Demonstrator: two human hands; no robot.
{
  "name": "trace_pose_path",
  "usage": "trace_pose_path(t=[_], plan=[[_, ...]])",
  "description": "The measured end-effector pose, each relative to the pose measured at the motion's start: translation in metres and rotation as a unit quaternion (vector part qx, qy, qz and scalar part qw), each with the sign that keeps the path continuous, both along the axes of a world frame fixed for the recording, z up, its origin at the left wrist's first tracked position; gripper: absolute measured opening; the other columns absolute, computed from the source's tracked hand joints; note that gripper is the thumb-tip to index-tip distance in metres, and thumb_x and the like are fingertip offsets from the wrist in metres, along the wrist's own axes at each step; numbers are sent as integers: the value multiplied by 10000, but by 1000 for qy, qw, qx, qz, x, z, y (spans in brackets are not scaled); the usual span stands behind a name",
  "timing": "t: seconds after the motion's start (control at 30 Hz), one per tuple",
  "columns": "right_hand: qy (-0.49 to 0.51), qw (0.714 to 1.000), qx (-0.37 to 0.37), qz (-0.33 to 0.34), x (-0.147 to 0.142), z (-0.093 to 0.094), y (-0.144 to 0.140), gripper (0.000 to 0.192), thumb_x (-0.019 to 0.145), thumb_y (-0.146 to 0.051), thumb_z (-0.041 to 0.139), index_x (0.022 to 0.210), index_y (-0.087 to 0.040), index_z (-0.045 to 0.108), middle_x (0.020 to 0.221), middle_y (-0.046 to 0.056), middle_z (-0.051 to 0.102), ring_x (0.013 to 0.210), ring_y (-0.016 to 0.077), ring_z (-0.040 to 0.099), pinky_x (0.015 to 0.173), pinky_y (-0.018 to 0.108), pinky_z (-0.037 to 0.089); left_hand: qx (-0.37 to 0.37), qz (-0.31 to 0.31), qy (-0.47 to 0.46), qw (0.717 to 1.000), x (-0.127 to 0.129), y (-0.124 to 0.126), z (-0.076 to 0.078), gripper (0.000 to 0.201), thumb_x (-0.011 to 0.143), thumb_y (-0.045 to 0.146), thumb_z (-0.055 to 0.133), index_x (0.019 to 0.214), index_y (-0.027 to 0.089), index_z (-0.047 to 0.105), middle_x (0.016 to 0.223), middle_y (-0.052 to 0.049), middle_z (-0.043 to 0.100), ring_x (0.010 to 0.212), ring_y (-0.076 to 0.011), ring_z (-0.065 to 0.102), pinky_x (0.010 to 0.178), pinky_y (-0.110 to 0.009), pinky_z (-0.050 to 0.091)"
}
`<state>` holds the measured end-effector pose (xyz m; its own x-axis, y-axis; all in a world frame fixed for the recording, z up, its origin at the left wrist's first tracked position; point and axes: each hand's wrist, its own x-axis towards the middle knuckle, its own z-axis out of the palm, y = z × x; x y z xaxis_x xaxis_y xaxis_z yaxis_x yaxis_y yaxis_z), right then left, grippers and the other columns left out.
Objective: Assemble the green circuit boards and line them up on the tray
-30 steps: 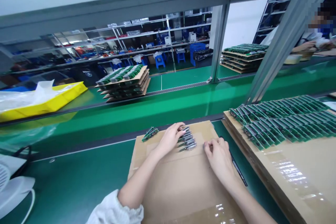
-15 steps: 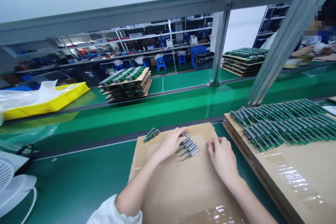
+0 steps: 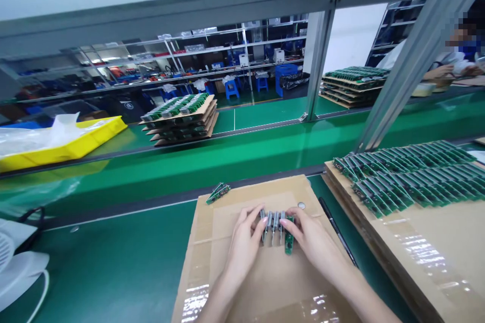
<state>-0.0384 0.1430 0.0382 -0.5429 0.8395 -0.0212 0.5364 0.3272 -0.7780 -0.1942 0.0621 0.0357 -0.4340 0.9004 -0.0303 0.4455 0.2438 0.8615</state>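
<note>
A short row of small circuit boards (image 3: 273, 222) with grey metal parts stands on edge on the cardboard sheet (image 3: 261, 282). My left hand (image 3: 244, 234) pinches the left end of the row between thumb and fingers. At the other end, my right hand (image 3: 310, 234) has thumb and fingers closed on the boards. One green circuit board (image 3: 289, 243) shows its flat face under the right fingertips. A few more boards (image 3: 218, 193) lie together at the sheet's far left corner, apart from both hands. A small round silvery disc (image 3: 301, 205) lies beyond my right hand.
A black pen (image 3: 339, 232) lies right of the sheet. Farther right, rows of boards cover part of another cardboard sheet (image 3: 420, 252). Stacked board trays (image 3: 182, 121) and a yellow bin (image 3: 87, 141) stand behind. Metal posts (image 3: 320, 65) rise beyond the bench. A co-worker's hands (image 3: 441, 71) show at far right.
My right hand has moved left onto the row, and my left hand has come nearer to me. The boards have turned from a slanted row to a left-to-right one. The disc is now uncovered.
</note>
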Motion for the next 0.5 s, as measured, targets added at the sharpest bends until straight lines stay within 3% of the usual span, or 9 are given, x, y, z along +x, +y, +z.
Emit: trace_pose_path(t=[0.1, 0.2, 0.27, 0.4, 0.5], plan=[[44, 997, 61, -29, -9, -8, -3, 274, 877, -336, 429, 1026, -184, 601, 973, 112, 675, 852, 262, 646, 750, 381, 479, -2, -6, -44, 999, 0, -1, 4, 449, 788, 348, 581, 1210, 194, 560, 1256, -106, 445, 686, -134, 521, 689, -309, 487], [82, 991, 86, -54, -12, -15, -3, 314, 883, -337, 421, 1112, -207, 592, 995, 104, 640, 877, 248, 634, 772, 387, 490, -21, -65, -102, 992, 0, -2, 9, 828, 571, 289, 804, 1317, 247, 449, 1413, -100, 314, 700, -123, 493, 705, -302, 494], [87, 993, 71, -44, -13, -17, -3, 371, 880, -372, 442, 1192, -213, 563, 1057, 109, 614, 912, 243, 627, 783, 383, 500, -32, -93, -108, 989, 0, -3, 8, 987, 488, 223, 850, 1358, 274, 389, 1441, -97, 283, 698, -118, 479, 726, -308, 496], [95, 994, 49, 27, -12, -17, -2, 444, 841, -380, 530, 1262, -238, 529, 1251, 98, 566, 1115, 258, 554, 903, 403, 469, -26, -105, -65, 992, -1, -3, 3, 866, 569, 166, 789, 1336, 310, 412, 1358, -72, 389, 630, -99, 456, 727, -322, 493], [98, 992, 61, 41, -10, -16, 0, 413, 866, -349, 500, 1265, -248, 535, 1241, 85, 601, 1144, 262, 540, 961, 453, 427, -18, -137, -59, 989, -5, -5, 4, 863, 601, 205, 782, 1351, 349, 379, 1324, -51, 420, 681, -121, 489, 718, -319, 496]])
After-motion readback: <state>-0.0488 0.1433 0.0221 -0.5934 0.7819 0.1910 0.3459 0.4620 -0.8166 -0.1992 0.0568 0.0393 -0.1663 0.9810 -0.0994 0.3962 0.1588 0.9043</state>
